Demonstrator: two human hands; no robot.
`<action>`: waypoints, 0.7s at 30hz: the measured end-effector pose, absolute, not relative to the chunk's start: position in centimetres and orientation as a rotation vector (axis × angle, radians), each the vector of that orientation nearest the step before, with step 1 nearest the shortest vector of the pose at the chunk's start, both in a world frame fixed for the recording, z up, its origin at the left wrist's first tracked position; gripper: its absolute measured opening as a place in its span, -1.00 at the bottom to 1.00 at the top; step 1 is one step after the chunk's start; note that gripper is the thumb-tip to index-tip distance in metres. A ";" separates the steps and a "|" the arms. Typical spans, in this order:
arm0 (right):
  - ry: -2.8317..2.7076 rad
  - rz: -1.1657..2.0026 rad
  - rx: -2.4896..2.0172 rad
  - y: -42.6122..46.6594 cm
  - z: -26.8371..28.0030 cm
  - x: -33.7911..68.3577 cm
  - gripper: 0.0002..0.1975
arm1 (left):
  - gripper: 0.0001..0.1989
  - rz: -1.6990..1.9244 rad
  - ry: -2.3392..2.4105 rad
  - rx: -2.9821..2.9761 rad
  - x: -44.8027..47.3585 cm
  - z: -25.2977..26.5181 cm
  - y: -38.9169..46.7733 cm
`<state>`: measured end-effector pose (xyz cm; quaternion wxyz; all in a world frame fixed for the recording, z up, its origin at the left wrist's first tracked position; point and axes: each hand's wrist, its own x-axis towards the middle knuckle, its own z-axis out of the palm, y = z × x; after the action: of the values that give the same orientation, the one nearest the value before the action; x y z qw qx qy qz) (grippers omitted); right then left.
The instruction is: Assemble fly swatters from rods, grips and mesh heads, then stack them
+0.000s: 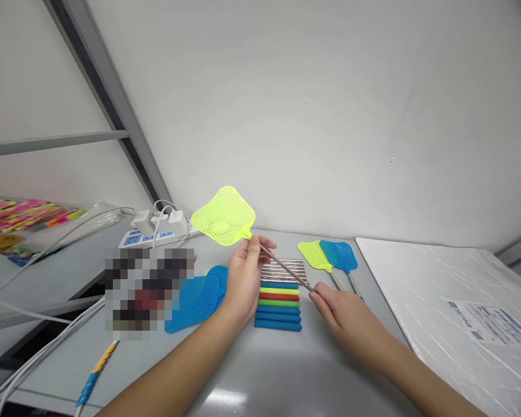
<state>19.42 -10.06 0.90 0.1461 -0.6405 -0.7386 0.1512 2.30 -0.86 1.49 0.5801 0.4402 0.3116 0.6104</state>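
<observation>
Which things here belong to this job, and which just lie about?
Likely job:
- yellow swatter head
- held metal rod
- loose rods
- coloured grips
- blue swatter heads
- two swatters at right

Likely lying about:
- power strip
- chargers
- white wrapped panel

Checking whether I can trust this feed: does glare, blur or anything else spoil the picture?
Head view: bright glare on the gray table near the bottom edge; a pixelated block at left hides detail; streaky shine on the white package; the yellow swatter in the left hand looks fairly sharp, its mesh holes distinct.
</observation>
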 end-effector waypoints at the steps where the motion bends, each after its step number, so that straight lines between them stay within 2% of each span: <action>1: -2.142 0.399 -1.852 -10.0 0.8 19.5 -0.62 | -0.68 1.333 0.744 1.090 2.6 1.2 -1.4; 5: -2.221 0.261 -1.860 -9.8 0.2 19.8 -0.63 | -0.62 0.941 0.743 1.370 3.7 0.0 -3.4; 10: -2.294 0.186 -1.851 -10.1 -0.1 19.9 -0.64 | -0.55 0.875 0.730 1.489 3.9 -0.6 -4.5; 15: -2.301 0.255 -1.790 -10.6 0.9 19.3 -0.63 | -0.58 1.022 0.761 1.419 3.7 -0.2 -4.4; 21: -2.306 0.237 -1.830 -10.4 2.1 20.2 -0.66 | -0.65 1.450 0.894 1.226 1.7 1.0 -0.6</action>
<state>20.22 -10.44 2.12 0.0937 -0.6169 -0.7774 0.0799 1.73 -0.56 1.01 0.4980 0.5066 0.3694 0.5991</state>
